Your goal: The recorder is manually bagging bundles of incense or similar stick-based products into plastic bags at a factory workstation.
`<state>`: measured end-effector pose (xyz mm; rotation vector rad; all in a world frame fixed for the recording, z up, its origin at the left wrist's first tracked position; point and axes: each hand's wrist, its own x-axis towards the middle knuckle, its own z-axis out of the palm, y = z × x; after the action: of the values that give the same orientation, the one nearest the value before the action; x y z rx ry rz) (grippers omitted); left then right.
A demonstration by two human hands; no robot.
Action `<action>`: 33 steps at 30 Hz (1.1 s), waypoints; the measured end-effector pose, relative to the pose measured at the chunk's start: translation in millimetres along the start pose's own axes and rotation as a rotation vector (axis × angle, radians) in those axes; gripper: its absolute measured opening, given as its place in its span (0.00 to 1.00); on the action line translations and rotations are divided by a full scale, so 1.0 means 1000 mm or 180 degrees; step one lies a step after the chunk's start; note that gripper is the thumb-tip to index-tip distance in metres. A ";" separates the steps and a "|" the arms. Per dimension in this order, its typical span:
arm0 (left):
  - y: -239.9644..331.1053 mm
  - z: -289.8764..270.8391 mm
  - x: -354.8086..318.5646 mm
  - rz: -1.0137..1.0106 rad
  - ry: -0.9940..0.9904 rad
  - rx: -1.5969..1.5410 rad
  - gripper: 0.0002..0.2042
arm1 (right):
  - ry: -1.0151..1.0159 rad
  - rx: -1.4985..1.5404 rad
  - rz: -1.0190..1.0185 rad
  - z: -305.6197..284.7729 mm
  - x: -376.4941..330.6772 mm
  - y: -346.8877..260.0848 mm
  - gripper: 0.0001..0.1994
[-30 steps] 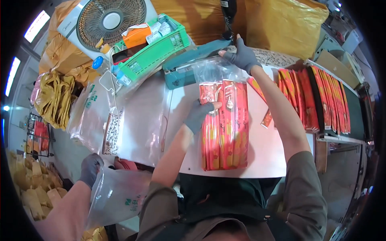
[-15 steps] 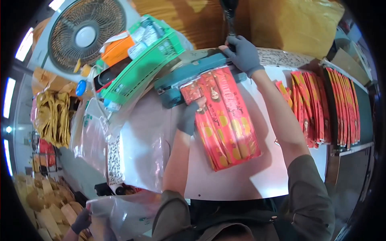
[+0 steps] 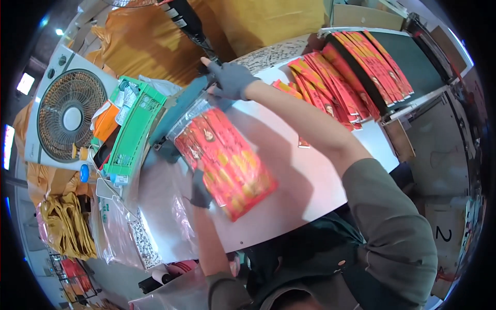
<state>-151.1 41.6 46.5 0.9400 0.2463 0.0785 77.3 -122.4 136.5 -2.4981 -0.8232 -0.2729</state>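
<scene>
A clear plastic bag of slim red-and-gold packets [image 3: 232, 163] lies slanted on the pale tabletop, its clear end at a teal bar-shaped heat sealer [image 3: 178, 111]. My left hand [image 3: 200, 190], in a grey fingertip-less glove, holds the bag's left side near its middle; part of its fingers is hidden by the bag. My right hand [image 3: 233, 80], gloved alike, is closed on the far end of the sealer's arm, one finger sticking out. Right of it, several loose red packets [image 3: 330, 85] stand in a leaning row.
More red packets [image 3: 372, 62] stand on a dark green conveyor belt [image 3: 413, 57] at the far right. Left are a green basket [image 3: 126, 139], a fan [image 3: 72, 116] and clear bags [image 3: 119, 222]. A black labelled rod-like thing [image 3: 186, 23] rises behind the sealer, before big yellow sacks [image 3: 274, 23].
The view has turned, shifting the scene. The packets now lie farther from the sealer, with clear film between. My left hand has moved down the bag's side; my right stays at the sealer.
</scene>
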 end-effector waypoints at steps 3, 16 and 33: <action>0.017 -0.053 -0.023 0.0099 0.0698 0.2504 0.24 | 0.0363 -0.0432 -0.0262 -0.049 -0.056 0.044 0.34; -0.098 0.130 0.070 0.0778 -0.0883 0.2961 0.24 | 0.0260 -0.0650 0.1030 -0.190 -0.190 0.200 0.23; -0.139 0.204 0.128 0.1355 -0.0182 0.2292 0.24 | 0.0452 -0.1067 0.0635 -0.123 -0.171 0.153 0.31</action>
<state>17.3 -178.6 27.1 1.7002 0.0077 0.3715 28.7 -377.4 125.5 -2.8053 -0.4986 -0.5504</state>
